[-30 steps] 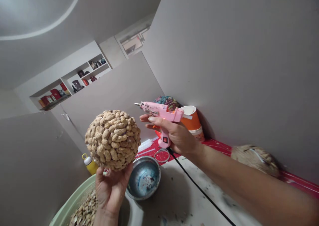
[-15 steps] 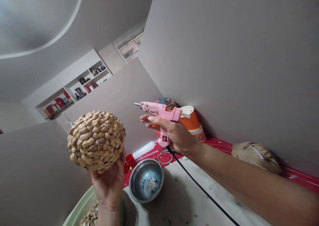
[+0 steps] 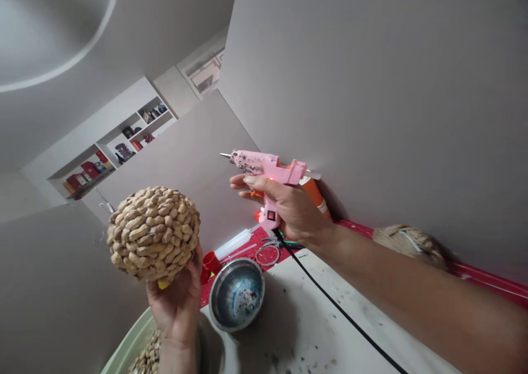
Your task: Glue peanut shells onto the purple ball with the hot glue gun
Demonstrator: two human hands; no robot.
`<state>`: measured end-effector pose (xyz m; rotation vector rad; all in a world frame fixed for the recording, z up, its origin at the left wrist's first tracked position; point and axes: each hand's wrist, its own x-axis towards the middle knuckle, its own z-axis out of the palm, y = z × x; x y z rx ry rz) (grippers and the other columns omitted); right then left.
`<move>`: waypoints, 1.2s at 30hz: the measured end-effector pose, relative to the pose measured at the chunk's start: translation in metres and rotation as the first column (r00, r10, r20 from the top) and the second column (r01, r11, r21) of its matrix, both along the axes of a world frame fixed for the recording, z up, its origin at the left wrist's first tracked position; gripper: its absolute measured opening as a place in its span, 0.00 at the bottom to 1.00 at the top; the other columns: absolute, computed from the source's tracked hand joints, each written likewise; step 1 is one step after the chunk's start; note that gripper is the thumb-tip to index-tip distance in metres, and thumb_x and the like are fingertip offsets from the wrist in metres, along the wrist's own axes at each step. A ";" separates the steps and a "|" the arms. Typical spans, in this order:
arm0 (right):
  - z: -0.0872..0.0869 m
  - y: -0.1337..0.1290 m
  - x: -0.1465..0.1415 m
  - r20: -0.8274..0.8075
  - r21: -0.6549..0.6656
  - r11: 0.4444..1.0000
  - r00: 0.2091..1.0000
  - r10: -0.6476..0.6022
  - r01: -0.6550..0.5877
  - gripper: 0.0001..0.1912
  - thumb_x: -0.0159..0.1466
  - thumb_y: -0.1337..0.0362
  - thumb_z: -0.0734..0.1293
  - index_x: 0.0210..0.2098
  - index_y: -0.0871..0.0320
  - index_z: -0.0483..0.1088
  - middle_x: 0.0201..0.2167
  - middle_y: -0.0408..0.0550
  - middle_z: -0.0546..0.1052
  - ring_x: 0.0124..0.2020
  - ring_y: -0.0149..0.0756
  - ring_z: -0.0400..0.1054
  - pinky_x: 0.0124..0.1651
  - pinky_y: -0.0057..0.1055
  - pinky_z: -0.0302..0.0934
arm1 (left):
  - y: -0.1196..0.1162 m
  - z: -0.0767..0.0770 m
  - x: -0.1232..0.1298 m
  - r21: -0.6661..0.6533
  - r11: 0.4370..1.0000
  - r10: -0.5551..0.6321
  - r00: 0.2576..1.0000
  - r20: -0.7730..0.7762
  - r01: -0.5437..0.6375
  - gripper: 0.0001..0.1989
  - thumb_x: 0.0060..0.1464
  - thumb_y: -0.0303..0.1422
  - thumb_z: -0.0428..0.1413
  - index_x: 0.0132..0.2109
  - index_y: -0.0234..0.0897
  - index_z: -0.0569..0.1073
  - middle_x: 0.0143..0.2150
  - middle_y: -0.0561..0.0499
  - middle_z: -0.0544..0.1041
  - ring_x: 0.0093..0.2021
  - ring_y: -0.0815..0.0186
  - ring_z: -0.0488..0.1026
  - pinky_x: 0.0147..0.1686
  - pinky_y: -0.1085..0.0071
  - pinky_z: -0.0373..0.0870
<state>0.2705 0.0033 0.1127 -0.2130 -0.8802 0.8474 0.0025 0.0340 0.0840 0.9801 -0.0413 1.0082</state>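
Note:
A ball covered in peanut shells (image 3: 154, 232) rests up on my left hand (image 3: 178, 300), whose fingers curl under and behind it. A bit of yellow (image 3: 164, 284) shows at the ball's underside. My right hand (image 3: 289, 206) grips a pink glue gun (image 3: 268, 168) by its handle, with the metal nozzle pointing left and level above the ball's height. Dark specks mark the gun's barrel, and a clear glue stick (image 3: 313, 174) sticks out of its back. From the handle a black cord (image 3: 330, 294) runs down to the right. Nozzle and ball are apart.
Below my hands stands a metal bowl (image 3: 220, 312) stained blue inside. A green tub (image 3: 131, 334) of shells is at bottom left. Glue sticks (image 3: 233, 245), a red cup (image 3: 212, 262) and a roll of tape (image 3: 267, 255) lie behind. Brown cord (image 3: 406, 242) sits by the wall.
The glue gun in my right hand has risen a little and tilted slightly. The ball has shifted slightly left in the view, as the whole scene has with the camera.

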 end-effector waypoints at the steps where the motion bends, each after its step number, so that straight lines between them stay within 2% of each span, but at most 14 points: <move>1: 0.000 0.001 0.000 0.003 -0.004 1.000 1.000 0.006 -0.006 0.09 0.52 0.58 0.72 0.31 0.56 0.78 0.38 0.47 0.80 0.48 0.43 0.71 0.53 0.40 0.61 | 0.001 0.000 0.000 -0.029 1.000 0.005 1.000 0.022 -0.004 0.43 0.50 0.33 0.52 0.69 0.45 0.40 0.71 0.46 0.52 0.69 0.60 0.51 0.54 0.74 0.66; 4: -0.001 0.002 -0.001 0.005 -0.001 1.000 1.000 0.015 -0.015 0.10 0.52 0.58 0.72 0.31 0.56 0.78 0.38 0.47 0.80 0.48 0.42 0.71 0.53 0.40 0.61 | -0.001 0.000 0.001 -0.106 0.992 0.066 0.997 0.038 -0.062 0.44 0.49 0.31 0.53 0.69 0.44 0.41 0.72 0.45 0.50 0.70 0.58 0.46 0.55 0.74 0.66; 9: 0.000 0.003 -0.002 0.011 0.003 1.000 1.000 -0.026 0.026 0.11 0.51 0.58 0.72 0.31 0.57 0.77 0.38 0.48 0.80 0.46 0.42 0.72 0.50 0.40 0.63 | -0.007 0.001 0.006 -0.179 0.972 0.161 0.987 0.027 -0.154 0.41 0.49 0.30 0.53 0.68 0.41 0.45 0.71 0.43 0.52 0.71 0.58 0.44 0.53 0.77 0.67; 16: -0.002 0.004 -0.005 0.049 -0.053 0.998 0.998 -0.029 0.031 0.12 0.51 0.58 0.73 0.32 0.57 0.76 0.38 0.48 0.79 0.48 0.43 0.71 0.52 0.39 0.64 | -0.010 0.000 0.009 -0.245 0.953 0.187 0.982 0.014 -0.178 0.40 0.50 0.32 0.53 0.68 0.42 0.46 0.70 0.42 0.53 0.71 0.54 0.45 0.51 0.73 0.70; 20: -0.005 0.007 -0.006 0.059 -0.060 0.998 0.998 -0.025 0.028 0.09 0.53 0.59 0.72 0.31 0.56 0.76 0.39 0.47 0.79 0.49 0.44 0.70 0.53 0.40 0.64 | -0.016 -0.006 0.012 -0.258 0.939 0.228 0.973 -0.035 -0.229 0.38 0.50 0.31 0.53 0.67 0.42 0.48 0.69 0.42 0.56 0.70 0.52 0.49 0.51 0.71 0.71; 24: -0.008 0.017 -0.009 0.100 -0.056 0.998 0.995 0.000 0.006 0.12 0.51 0.58 0.73 0.34 0.55 0.77 0.41 0.46 0.79 0.51 0.43 0.68 0.53 0.39 0.63 | -0.027 -0.018 0.014 -0.370 0.871 0.300 0.946 -0.122 -0.324 0.36 0.49 0.32 0.55 0.64 0.35 0.54 0.67 0.33 0.59 0.68 0.47 0.54 0.48 0.68 0.74; 27: -0.015 0.030 -0.015 0.126 -0.101 0.992 0.988 0.085 -0.072 0.14 0.49 0.58 0.75 0.35 0.54 0.76 0.42 0.45 0.79 0.53 0.42 0.67 0.52 0.37 0.62 | -0.035 -0.032 0.015 -0.459 0.791 0.351 0.915 -0.200 -0.404 0.32 0.50 0.33 0.55 0.62 0.34 0.58 0.65 0.30 0.61 0.66 0.43 0.57 0.46 0.63 0.75; 29: -0.022 0.041 -0.021 0.144 -0.137 0.982 0.979 0.146 -0.127 0.15 0.48 0.58 0.75 0.35 0.54 0.76 0.41 0.44 0.80 0.52 0.41 0.68 0.51 0.36 0.62 | -0.038 -0.041 0.016 -0.495 0.758 0.355 0.905 -0.232 -0.424 0.30 0.52 0.33 0.54 0.61 0.34 0.59 0.64 0.30 0.63 0.65 0.43 0.60 0.47 0.60 0.75; 32: -0.036 0.057 -0.031 0.185 -0.177 0.964 0.955 0.233 -0.200 0.15 0.48 0.58 0.75 0.34 0.55 0.76 0.37 0.44 0.80 0.45 0.41 0.71 0.50 0.37 0.64 | -0.037 -0.055 0.016 -0.514 0.747 0.341 0.907 -0.247 -0.421 0.30 0.54 0.35 0.54 0.62 0.33 0.58 0.63 0.29 0.65 0.63 0.44 0.62 0.49 0.57 0.74; 36: -0.057 0.071 -0.043 0.225 -0.271 0.923 0.915 0.335 -0.271 0.12 0.51 0.59 0.74 0.33 0.57 0.76 0.34 0.45 0.80 0.40 0.40 0.73 0.50 0.38 0.64 | -0.030 -0.074 0.013 -0.513 0.774 0.278 0.928 -0.250 -0.370 0.31 0.57 0.38 0.52 0.66 0.36 0.54 0.62 0.31 0.67 0.63 0.45 0.63 0.50 0.58 0.73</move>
